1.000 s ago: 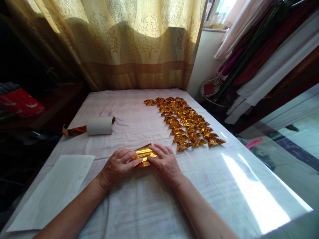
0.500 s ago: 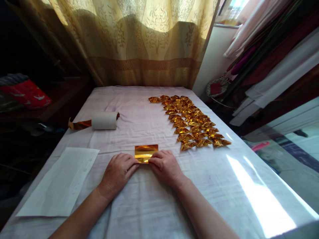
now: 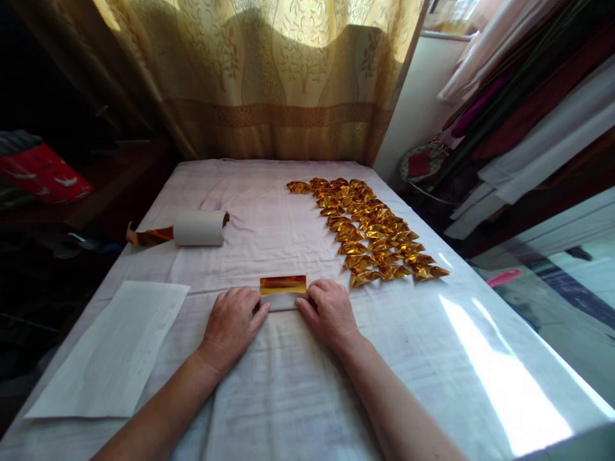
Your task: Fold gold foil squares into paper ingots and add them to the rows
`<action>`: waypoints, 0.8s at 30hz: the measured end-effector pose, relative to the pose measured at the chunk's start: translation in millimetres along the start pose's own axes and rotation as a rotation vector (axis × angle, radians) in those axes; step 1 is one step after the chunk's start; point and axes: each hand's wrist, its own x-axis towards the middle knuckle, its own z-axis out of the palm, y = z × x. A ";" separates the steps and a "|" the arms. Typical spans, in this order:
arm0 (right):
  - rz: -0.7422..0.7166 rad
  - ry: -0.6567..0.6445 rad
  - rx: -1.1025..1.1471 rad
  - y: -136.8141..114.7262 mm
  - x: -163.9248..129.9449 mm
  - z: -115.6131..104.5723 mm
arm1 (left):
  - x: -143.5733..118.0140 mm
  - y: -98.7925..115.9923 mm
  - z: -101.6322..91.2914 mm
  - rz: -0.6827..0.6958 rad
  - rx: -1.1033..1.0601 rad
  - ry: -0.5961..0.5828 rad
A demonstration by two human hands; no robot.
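Note:
A small rectangle of gold foil paper [image 3: 283, 284] lies on the cloth in front of me, its near edge turned up so that the pale back shows. My left hand [image 3: 234, 318] pinches the left end of that turned-up edge between thumb and fingers. At the other end my right hand [image 3: 331, 314] grips it the same way. To the right and beyond sit rows of folded gold foil ingots [image 3: 379, 230], close to one another and apart from my hands.
A white roll [image 3: 198, 228] with a gold foil strip trailing left lies at the left. Nearer, a white paper sheet [image 3: 113, 349] rests on the white cloth [image 3: 269, 397]. A curtain [image 3: 283, 83] hangs behind; clothes [image 3: 538, 121] hang at the right.
The near edge of the foil paper has been turned up, so its pale back now shows. My right hand has shifted outward to the right end.

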 end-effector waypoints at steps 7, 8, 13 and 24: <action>0.039 0.018 -0.093 -4.3 -2.1 3.7 | 0.0 0.8 2.0 0.008 0.048 0.004; 0.047 0.017 -0.094 -4.5 -2.5 4.7 | -0.2 1.0 2.2 0.010 0.046 0.011; 0.064 0.066 -0.055 -4.0 -4.5 8.9 | -2.0 1.2 4.7 0.006 0.033 0.057; 0.103 0.058 -0.081 -22.7 -0.7 8.1 | -5.4 1.8 8.8 0.028 0.022 0.093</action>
